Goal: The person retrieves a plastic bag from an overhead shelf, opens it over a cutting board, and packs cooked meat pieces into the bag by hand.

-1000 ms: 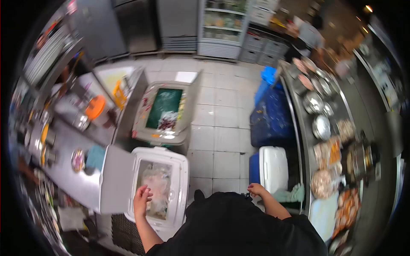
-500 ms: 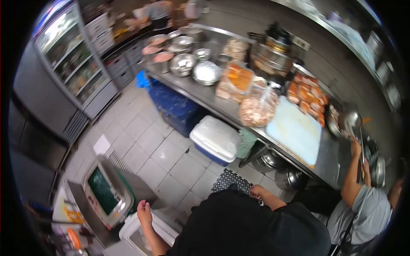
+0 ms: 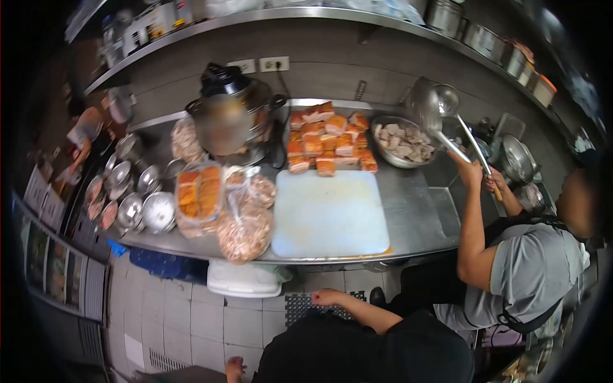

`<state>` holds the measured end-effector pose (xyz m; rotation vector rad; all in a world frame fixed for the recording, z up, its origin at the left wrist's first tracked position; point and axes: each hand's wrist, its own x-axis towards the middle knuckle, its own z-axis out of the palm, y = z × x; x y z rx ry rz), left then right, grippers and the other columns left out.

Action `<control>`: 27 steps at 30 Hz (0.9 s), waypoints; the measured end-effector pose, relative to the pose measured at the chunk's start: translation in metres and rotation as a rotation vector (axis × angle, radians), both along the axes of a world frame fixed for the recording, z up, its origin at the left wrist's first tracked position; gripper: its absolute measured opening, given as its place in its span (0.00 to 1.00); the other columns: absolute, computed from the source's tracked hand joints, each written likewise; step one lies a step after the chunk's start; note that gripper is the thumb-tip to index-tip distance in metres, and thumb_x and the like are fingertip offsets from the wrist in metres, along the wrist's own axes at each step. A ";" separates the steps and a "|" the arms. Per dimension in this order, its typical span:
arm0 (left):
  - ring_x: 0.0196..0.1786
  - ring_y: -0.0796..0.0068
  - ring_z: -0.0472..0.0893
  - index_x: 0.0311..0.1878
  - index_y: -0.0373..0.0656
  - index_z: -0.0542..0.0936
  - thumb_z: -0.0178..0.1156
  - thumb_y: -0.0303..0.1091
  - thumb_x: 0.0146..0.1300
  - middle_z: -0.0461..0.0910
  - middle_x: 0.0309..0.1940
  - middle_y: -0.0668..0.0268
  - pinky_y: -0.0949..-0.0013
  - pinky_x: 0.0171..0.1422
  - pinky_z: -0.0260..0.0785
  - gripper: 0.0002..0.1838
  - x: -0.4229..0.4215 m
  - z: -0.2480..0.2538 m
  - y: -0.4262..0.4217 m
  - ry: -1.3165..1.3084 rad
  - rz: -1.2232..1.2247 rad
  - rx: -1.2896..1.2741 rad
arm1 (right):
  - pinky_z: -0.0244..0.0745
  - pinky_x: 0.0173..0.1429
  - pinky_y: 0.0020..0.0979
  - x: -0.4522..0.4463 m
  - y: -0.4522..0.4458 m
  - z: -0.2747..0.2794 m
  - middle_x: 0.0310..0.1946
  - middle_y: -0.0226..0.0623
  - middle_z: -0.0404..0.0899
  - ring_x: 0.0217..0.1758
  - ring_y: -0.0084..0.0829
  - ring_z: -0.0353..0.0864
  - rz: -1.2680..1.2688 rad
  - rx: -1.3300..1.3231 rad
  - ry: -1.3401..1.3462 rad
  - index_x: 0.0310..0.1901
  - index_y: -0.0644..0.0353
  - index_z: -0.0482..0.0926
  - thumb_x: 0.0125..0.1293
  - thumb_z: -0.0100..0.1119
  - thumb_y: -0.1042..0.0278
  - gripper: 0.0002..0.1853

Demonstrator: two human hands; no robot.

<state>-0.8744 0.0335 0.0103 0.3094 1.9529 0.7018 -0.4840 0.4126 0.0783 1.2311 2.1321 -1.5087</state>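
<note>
My right hand (image 3: 326,297) has its fingers curled together above the black mat (image 3: 299,307), the nearest thing to them. My left hand (image 3: 235,369) hangs low over the floor tiles (image 3: 242,325); I cannot tell whether its fingers are together or apart. Left of my right fingers is the white-lidded box (image 3: 245,279). Straight beyond them, on the metal counter (image 3: 414,214), lies the cutting board (image 3: 330,214), with meat blocks (image 3: 332,137) behind it. Bagged meat (image 3: 244,233) sits beyond and leftward; to my fingers' right, a co-worker (image 3: 536,271) grips long-handled ladles (image 3: 465,131).
</note>
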 end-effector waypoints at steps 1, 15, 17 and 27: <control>0.29 0.72 0.82 0.48 0.38 0.78 0.57 0.40 0.69 0.80 0.31 0.63 0.73 0.26 0.70 0.14 0.000 -0.011 0.007 -0.053 -0.103 -0.062 | 0.75 0.50 0.35 -0.004 0.010 0.010 0.40 0.35 0.84 0.44 0.32 0.81 0.047 0.010 0.053 0.46 0.52 0.81 0.64 0.58 0.51 0.16; 0.37 0.56 0.78 0.48 0.35 0.78 0.58 0.43 0.64 0.79 0.35 0.54 0.59 0.40 0.67 0.20 -0.042 -0.019 0.136 0.037 -0.505 -0.015 | 0.73 0.58 0.28 0.038 0.103 0.224 0.46 0.30 0.82 0.51 0.23 0.79 -0.257 0.257 0.502 0.56 0.57 0.78 0.72 0.57 0.63 0.15; 0.38 0.54 0.78 0.48 0.34 0.78 0.58 0.44 0.63 0.78 0.36 0.52 0.57 0.42 0.67 0.21 -0.061 -0.018 0.161 0.061 -0.500 0.048 | 0.74 0.57 0.28 0.054 0.131 0.273 0.45 0.30 0.82 0.51 0.23 0.79 -0.368 0.388 0.488 0.56 0.57 0.78 0.71 0.57 0.64 0.14; 0.45 0.42 0.75 0.49 0.32 0.78 0.59 0.47 0.59 0.78 0.38 0.46 0.47 0.52 0.65 0.25 -0.097 0.010 0.180 0.215 -0.486 0.275 | 0.78 0.53 0.36 0.018 0.274 0.613 0.46 0.45 0.83 0.48 0.41 0.84 -0.512 1.730 0.435 0.55 0.59 0.77 0.63 0.63 0.61 0.20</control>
